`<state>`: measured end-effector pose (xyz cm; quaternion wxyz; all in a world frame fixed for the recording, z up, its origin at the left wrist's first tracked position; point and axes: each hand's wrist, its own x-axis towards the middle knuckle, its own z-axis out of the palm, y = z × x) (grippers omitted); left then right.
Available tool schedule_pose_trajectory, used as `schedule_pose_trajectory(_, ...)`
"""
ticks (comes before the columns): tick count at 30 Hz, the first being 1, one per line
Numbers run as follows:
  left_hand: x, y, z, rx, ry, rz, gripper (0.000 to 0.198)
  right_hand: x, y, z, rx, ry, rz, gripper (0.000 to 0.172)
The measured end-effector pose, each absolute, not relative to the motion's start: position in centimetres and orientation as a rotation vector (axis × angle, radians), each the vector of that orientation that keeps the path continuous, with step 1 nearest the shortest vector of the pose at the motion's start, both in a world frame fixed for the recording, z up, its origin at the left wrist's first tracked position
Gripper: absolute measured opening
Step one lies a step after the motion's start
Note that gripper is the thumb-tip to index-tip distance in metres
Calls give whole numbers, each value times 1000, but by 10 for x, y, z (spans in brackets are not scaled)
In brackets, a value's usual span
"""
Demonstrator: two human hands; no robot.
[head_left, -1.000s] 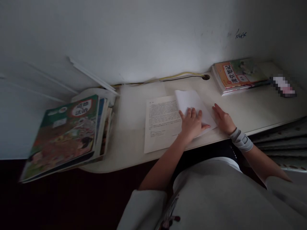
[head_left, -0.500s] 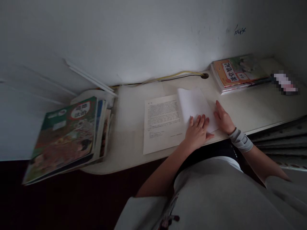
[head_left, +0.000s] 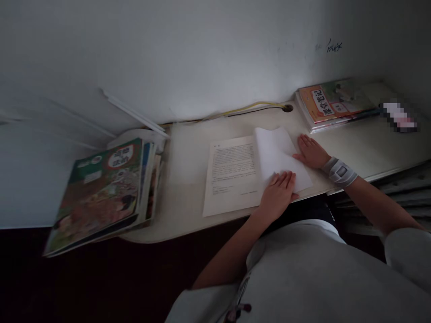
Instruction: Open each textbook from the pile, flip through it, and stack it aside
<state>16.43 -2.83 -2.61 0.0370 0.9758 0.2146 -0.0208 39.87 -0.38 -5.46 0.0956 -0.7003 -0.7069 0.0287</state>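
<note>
A printed sheet of paper [head_left: 232, 175] lies on the pale desk [head_left: 185, 157], close to its front edge. Over its right part is a blank white sheet [head_left: 274, 150] with a curved, raised left side; whether the two are one folded piece I cannot tell. My left hand [head_left: 279, 193] lies flat on the lower part of the white sheet, fingers stretched out. My right hand [head_left: 312, 151], with a grey band [head_left: 340, 172] round the wrist, rests palm down at the white sheet's right edge, its fingers stretched and its thumb near the paper.
At the left end stands a pile of books [head_left: 101, 193] overhanging the front edge. Another stack of books [head_left: 336, 105] sits at the back right, beside a pixelated object [head_left: 399, 116]. A yellow cable [head_left: 242, 107] runs along the wall into a desk hole [head_left: 287, 108].
My right hand has turned from its edge to palm down and moved up a little. My left hand has slid slightly down on the white sheet. The view has shifted slightly.
</note>
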Motion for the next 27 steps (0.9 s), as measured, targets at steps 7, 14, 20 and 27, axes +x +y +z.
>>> schedule_pose_trajectory(7,156,-33,-22,3018,531,35,40,399,0,-56,-2075,-2124,53,84)
schedule_pose_trajectory(14,157,-25,-15,2961,456,43,35,393,4,-51,-2124,-2027,6,81)
schedule_pose_trajectory(20,160,-12,-9,2832,461,-71,32,389,29,-24,-1866,-2379,-225,48)
schedule_pose_trajectory(27,156,-11,-8,2734,465,-91,36,400,88,-3,-1656,-2676,-439,36)
